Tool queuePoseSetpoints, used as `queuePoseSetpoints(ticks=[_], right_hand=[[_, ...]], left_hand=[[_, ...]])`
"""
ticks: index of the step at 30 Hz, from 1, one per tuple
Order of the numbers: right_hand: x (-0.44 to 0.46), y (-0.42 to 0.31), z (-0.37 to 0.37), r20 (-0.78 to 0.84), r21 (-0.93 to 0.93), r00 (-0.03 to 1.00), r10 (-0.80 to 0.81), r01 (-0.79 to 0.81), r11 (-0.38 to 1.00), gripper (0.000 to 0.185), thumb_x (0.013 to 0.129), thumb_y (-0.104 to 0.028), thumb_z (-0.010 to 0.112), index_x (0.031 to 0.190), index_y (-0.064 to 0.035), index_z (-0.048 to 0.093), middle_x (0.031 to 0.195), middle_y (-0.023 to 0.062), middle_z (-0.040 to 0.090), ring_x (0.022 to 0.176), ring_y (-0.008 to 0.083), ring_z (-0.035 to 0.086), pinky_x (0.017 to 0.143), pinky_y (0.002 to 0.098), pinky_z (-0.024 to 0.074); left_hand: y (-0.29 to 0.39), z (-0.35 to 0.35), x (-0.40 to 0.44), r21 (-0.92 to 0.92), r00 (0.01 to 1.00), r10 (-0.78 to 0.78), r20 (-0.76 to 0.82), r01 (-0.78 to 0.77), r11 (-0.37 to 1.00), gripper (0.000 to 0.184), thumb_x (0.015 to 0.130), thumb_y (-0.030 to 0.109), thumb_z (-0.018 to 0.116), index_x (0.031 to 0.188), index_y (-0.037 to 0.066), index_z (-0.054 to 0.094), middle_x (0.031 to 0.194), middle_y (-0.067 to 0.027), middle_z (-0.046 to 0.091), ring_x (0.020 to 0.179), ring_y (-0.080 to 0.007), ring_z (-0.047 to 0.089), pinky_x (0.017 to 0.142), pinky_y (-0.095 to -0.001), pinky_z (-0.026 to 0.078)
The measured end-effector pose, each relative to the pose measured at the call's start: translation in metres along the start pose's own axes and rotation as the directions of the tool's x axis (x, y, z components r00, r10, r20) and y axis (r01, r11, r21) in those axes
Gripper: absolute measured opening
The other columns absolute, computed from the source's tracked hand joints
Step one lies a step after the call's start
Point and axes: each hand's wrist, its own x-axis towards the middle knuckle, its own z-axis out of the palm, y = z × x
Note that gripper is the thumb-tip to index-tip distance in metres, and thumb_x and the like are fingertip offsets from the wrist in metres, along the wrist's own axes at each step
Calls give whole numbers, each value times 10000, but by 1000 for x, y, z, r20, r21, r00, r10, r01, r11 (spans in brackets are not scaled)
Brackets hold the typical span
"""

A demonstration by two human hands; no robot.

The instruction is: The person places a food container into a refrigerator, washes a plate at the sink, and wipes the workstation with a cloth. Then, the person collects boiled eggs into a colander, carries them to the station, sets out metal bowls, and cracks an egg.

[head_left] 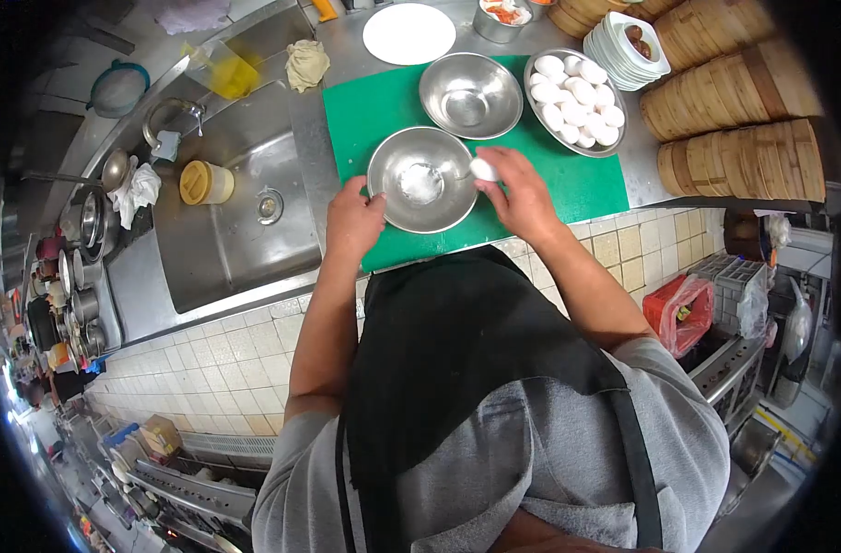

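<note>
My right hand [520,189] is closed around a white egg [483,170] at the right rim of a steel bowl [404,214]. The bowl stands on a green cutting board [356,111], and only shine shows inside it. On the bowl's left rim, my left hand [354,219] grips the edge with thumb and fingers. Just behind is a second steel bowl [471,95] with nothing visible in it. Farther right, a larger metal bowl [620,136] is heaped with several white eggs [577,97].
To the left lies a steel sink [232,249] with a yellow tub [205,182] and a faucet [174,112]. A white plate [408,34] sits behind the board. Bamboo steamers [743,161] and stacked white dishes [614,55] stand at the right. A crumpled cloth [306,64] rests by the sink.
</note>
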Motion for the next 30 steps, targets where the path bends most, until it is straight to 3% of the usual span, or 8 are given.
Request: queuePoseSetpoints(ticks=[4, 8, 11, 13, 15, 21, 28, 30], right_hand=[[3, -8, -6, -100, 40, 991, -92, 96, 995, 394, 831, -91, 684, 1210, -70, 576, 1149, 168, 599, 1029, 354, 587, 873, 394, 496], [7, -10, -2, 99, 255, 985, 142, -163, 953, 400, 840, -113, 689, 1215, -49, 566, 1152, 166, 589, 1019, 315, 599, 827, 361, 508], [14, -5, 11, 178, 354, 962, 207, -259, 899, 388, 863, -109, 685, 1225, -37, 563, 1112, 115, 595, 934, 218, 606, 762, 305, 512], [23, -4, 18, 197, 405, 958, 210, -275, 872, 364, 886, -97, 675, 1228, -32, 567, 1069, 67, 605, 874, 141, 605, 724, 266, 511], [37, -9, 18, 499, 591, 794, 347, -605, 533, 336, 901, -141, 669, 1202, -25, 572, 974, 28, 624, 776, 101, 587, 684, 242, 503], [54, -7, 26, 677, 553, 673, 298, -733, 397, 408, 879, -125, 679, 1235, 14, 538, 926, 54, 647, 717, 93, 579, 632, 249, 507], [38, -5, 38, 561, 630, 803, 201, -572, 525, 399, 861, -54, 665, 1232, 31, 544, 1000, 92, 662, 863, 150, 634, 737, 268, 525], [36, -5, 41, 510, 507, 828, 234, -509, 695, 397, 849, -62, 667, 1220, 33, 560, 1029, 117, 667, 929, 168, 635, 790, 293, 520]], left_hand=[[1, 1, -4, -22, 1000, -16, -12, 16, 1000, 400, 860, 174, 637, 1195, -25, 547, 707, -151, 667, 535, -202, 640, 542, -329, 514], [10, -6, -9, 69, 997, -79, 17, 78, 995, 415, 852, 201, 658, 1208, 12, 559, 855, -146, 689, 659, -224, 671, 621, -346, 528], [22, -12, -19, 437, 936, 234, -264, -100, 894, 443, 827, 242, 695, 1222, 78, 577, 1035, -123, 667, 853, -266, 665, 744, -384, 521], [36, -13, -19, 398, 797, 582, -161, -487, 777, 488, 794, 268, 725, 1246, 151, 583, 1133, -105, 626, 992, -307, 616, 833, -410, 497], [51, -7, -18, 296, 813, 580, -45, -544, 786, 505, 783, 269, 733, 1253, 163, 582, 1121, -113, 628, 988, -315, 616, 835, -409, 498], [51, 7, 6, 167, 807, 566, 168, -589, 791, 457, 769, 239, 746, 1204, 157, 632, 1060, -127, 679, 894, -317, 651, 782, -396, 513], [40, 8, 8, 163, 852, 502, 150, -522, 837, 391, 767, 213, 744, 1139, 115, 675, 944, -132, 706, 814, -269, 683, 729, -341, 517], [41, 9, 5, 195, 859, 489, 150, -511, 837, 388, 768, 221, 742, 1135, 114, 677, 928, -129, 707, 803, -267, 684, 722, -342, 519]])
